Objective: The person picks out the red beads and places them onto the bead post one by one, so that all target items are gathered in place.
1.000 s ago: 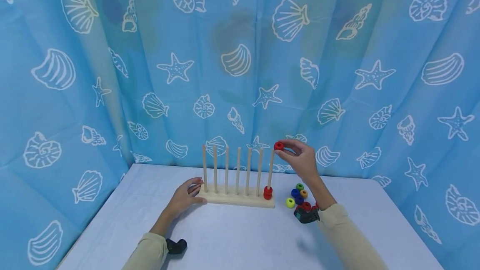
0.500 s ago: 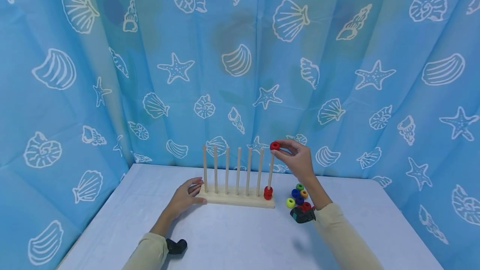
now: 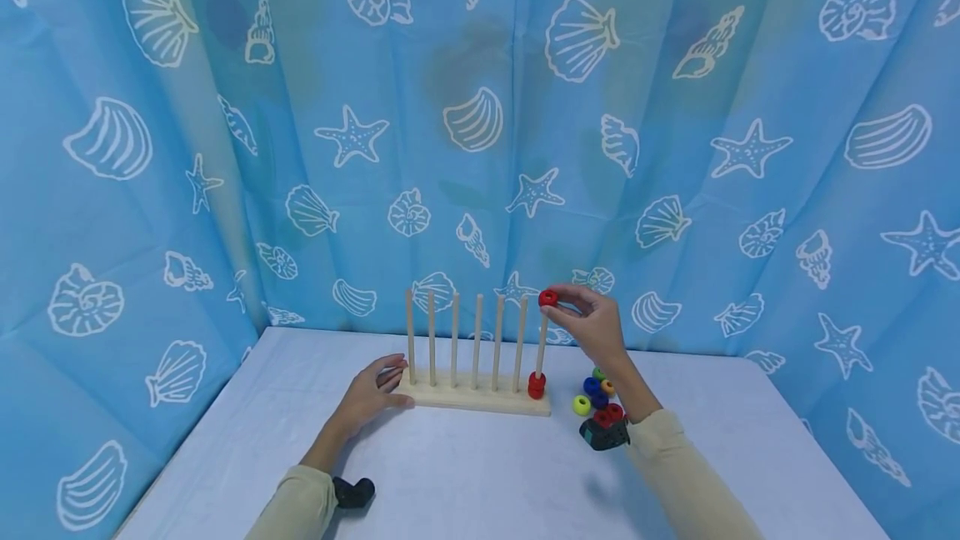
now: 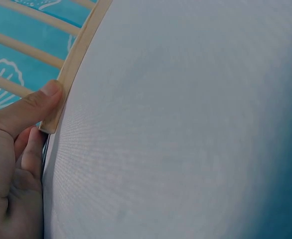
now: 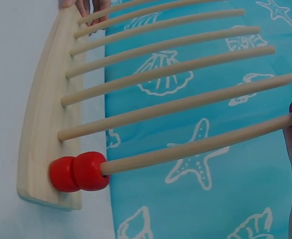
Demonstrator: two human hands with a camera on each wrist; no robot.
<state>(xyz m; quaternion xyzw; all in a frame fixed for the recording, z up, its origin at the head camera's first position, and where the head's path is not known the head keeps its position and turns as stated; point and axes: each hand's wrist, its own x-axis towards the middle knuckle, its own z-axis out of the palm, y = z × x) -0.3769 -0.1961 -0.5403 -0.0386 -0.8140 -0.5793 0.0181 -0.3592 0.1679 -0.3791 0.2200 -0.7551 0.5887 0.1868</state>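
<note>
Red bead [image 3: 548, 297] is pinched between the thumb and curled fingers of the right hand [image 3: 596, 323], at the top of the rightmost peg [image 3: 542, 346]; whether the tip is inside the hole, I cannot tell. The fingers are parted only by the bead's width. That hand is raised, thumb lowest, its forearm slanting up from the lower right in a pale sleeve [image 3: 693, 473]. Lower on the same peg, 2 red beads [image 3: 536, 387] are stacked against the base of the 7-peg wooden rack [image 3: 472, 397]. At its left end, the left hand [image 3: 370, 394] rests low, thumb on the front edge, other fingers bent behind, gripping the rack. Loose coloured beads [image 3: 599, 399] are grouped right of the rack on the white tabletop [image 3: 465, 473]. Behind hangs a blue curtain [image 3: 480, 173] with white shells and starfish.
</note>
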